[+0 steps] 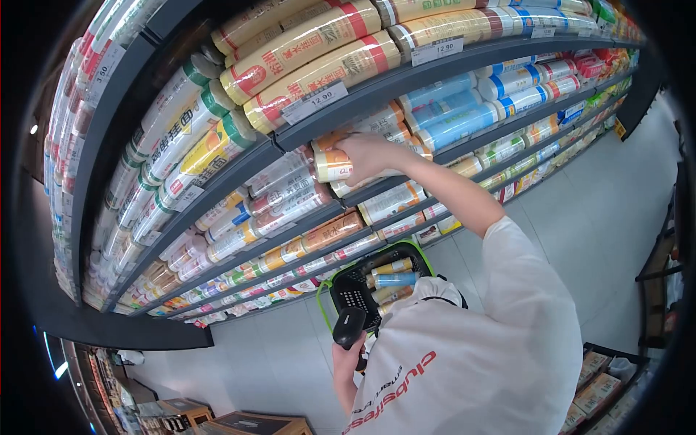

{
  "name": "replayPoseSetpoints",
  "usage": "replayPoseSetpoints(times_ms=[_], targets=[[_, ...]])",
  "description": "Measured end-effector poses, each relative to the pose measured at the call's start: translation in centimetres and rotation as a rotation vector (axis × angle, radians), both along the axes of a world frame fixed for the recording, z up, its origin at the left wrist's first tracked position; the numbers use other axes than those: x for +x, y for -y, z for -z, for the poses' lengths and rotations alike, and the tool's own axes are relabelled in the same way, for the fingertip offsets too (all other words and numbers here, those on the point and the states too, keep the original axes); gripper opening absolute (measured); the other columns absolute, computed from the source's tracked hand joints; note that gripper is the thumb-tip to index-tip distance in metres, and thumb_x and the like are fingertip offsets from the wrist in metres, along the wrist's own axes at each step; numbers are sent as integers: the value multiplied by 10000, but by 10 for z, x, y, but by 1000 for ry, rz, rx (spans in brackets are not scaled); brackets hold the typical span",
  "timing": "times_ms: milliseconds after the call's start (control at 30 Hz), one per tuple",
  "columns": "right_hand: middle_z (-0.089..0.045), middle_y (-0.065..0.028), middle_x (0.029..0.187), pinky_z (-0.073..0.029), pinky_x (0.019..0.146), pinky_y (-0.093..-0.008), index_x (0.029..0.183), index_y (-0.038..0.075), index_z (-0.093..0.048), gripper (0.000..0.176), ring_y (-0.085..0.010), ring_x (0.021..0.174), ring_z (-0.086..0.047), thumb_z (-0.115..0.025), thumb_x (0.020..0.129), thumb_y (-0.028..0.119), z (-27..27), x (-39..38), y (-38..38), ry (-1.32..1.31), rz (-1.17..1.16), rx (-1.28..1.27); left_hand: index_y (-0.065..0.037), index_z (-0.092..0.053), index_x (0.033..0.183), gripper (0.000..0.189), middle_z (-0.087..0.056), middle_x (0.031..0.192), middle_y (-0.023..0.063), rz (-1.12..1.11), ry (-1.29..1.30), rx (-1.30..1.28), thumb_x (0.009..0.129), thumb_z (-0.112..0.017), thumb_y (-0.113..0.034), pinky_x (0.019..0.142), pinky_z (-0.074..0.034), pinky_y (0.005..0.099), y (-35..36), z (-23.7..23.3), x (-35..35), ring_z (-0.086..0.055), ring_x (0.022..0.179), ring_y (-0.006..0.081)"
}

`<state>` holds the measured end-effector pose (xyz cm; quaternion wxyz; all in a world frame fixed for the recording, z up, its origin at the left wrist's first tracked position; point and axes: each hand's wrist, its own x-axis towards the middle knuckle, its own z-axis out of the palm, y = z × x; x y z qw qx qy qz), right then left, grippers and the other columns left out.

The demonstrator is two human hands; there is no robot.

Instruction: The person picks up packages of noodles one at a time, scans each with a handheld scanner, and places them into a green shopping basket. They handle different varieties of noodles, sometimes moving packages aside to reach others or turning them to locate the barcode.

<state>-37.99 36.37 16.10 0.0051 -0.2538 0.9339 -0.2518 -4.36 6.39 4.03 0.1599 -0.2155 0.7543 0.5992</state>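
Observation:
My right hand [366,156] reaches onto a middle shelf, its fingers round the end of a cream and orange cylindrical pack [332,171]. The pack lies among similar ones on the shelf. Lower down, close to my body, my left hand [346,357] is closed round the handle of a black handheld scanner [350,326]. Beyond the scanner is a black basket with a green rim [324,308]. Inside it lie several cylindrical packs, among them a blue one [396,280] and a yellow one.
Curved dark shelves [391,76] full of cylindrical packs run across the view, with price tags [315,101] on their edges. Grey tiled floor [580,196] lies at the right. Boxes [591,391] stand at the lower right, wooden-sided displays [250,423] at the lower left.

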Motion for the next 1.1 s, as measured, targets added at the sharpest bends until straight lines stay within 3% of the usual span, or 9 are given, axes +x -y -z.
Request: replayPoseSetpoints(times_ms=[33,133,300,500,833,1100], targets=[[-657,-186,1092,-484,903,-441,1141,19,-596,656,-358,1028,-624,-791,594,324,0,22,2,-193,102,-121,-15,-685,858,151,-608,645,-1,34,9,-14,838,-760,-144,548,-451,259,1,3,-2,-553,565,88],[-661,-182,1092,-500,886,-430,1091,19,-579,592,-363,1004,-639,-790,627,320,-14,78,9,-182,369,-413,-17,-668,908,118,-609,674,-5,157,17,-45,829,-737,-72,548,-449,259,0,2,-5,-550,589,80],[-674,-125,1040,-526,864,-357,1103,9,-578,585,-214,961,-668,-870,663,261,53,117,17,123,367,-1059,-28,-703,912,147,-628,681,-18,252,-39,-40,838,-760,-142,556,-437,259,-12,-11,-14,-541,600,61],[-668,-115,1033,-527,853,-347,1106,6,-581,571,-204,943,-664,-868,672,241,123,140,44,398,419,-1059,-26,-700,934,130,-615,708,-37,265,-55,19,847,-751,-108,561,-418,248,-19,-9,-19,-514,624,48],[-704,-67,952,-547,759,-311,1036,35,-625,444,-140,843,-674,-857,699,208,130,143,66,566,365,-1094,-13,-700,925,146,-597,677,-42,201,72,-19,841,-744,-124,544,-404,253,-4,3,-7,-486,611,40],[-688,-59,955,-545,770,-312,1057,34,-601,481,-136,862,-666,-864,691,203,132,148,91,672,363,-1129,-7,-695,890,172,-602,658,-18,161,161,-30,827,-756,-155,555,-418,268,10,11,-7,-507,603,61]])
